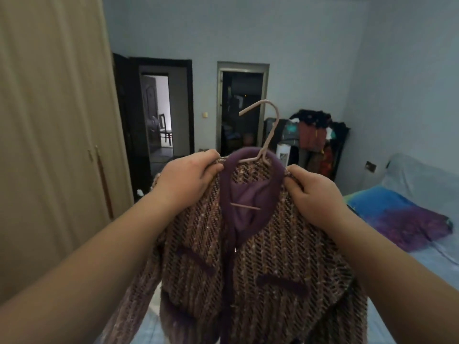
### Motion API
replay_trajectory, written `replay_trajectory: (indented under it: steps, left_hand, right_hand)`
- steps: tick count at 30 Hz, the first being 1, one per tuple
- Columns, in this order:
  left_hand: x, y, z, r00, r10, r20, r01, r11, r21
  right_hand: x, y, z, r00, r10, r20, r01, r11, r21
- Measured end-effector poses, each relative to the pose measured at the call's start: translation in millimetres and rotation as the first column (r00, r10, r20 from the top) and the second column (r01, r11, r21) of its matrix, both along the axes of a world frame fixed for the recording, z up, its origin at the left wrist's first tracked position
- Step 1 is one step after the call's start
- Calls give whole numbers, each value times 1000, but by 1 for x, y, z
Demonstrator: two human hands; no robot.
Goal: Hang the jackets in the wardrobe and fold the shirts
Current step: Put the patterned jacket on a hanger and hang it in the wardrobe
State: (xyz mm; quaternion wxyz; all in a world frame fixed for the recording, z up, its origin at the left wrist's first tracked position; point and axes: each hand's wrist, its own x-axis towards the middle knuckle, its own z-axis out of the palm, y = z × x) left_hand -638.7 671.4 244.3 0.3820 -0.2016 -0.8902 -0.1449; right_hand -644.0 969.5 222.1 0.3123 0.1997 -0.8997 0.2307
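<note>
A tweed-like jacket in woven brown, pink and dark diagonal stripes is hanging in mid-air at the near centre of the room, between the wardrobe on the left and the bed on the right. Purple trim is running round its collarless neckline and down the front edge, the front is lying closed, and two dark purple pocket bands are crossing the chest, the left one sitting higher than the right. A purple lining is showing inside the neck opening. A pale pink hanger is sitting inside the jacket, its hook rising tilted above the collar and its crossbar showing through the neck opening. Both bare forearms are reaching forward from the near edge. The left grip is holding the jacket's left shoulder just beside the collar, fingers curling over the top edge of the fabric. The right grip is pinching the right shoulder close to the collar, thumb and fingers closing on the cloth. The sleeves are drooping down at either side. A blue and purple blanket is lying on the bed, and a loaded clothes rack is standing at the far wall.
</note>
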Motion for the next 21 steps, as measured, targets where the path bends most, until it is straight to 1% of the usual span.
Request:
replay_trajectory:
  steps: [3,4,6,9,13,15,16,18,21]
  left_hand:
    - [33,14,8,979,-26,203,33,999,-31]
    - [43,17,9,968,-35,248,38,999,-5]
    - [63,18,12,957,-55,285,25,994,106]
    - [92,2,16,970,1,242,-49,980,193]
    - [121,-17,22,975,86,206,-135,963,234]
    - [132,-29,27,976,145,160,-183,947,262]
    - [137,-37,29,975,178,133,-209,936,284]
    - [151,-56,32,967,237,99,-256,915,312]
    - [178,-82,34,957,272,102,-290,910,297]
  right_hand:
    - [17,5,6,993,92,69,-94,995,16]
    - [21,4,7,987,126,96,-128,992,8]
    - [25,4,11,955,236,177,-229,972,-59]
    - [23,10,18,902,344,263,-322,939,-123]
    - [25,-4,30,867,382,318,-378,923,-79]
    - [34,-21,32,840,443,314,-442,894,-80]
    - [40,-31,32,834,468,291,-475,879,-53]
    - [51,-52,33,846,483,225,-507,860,61]
    - [65,-94,44,849,498,178,-526,828,192]
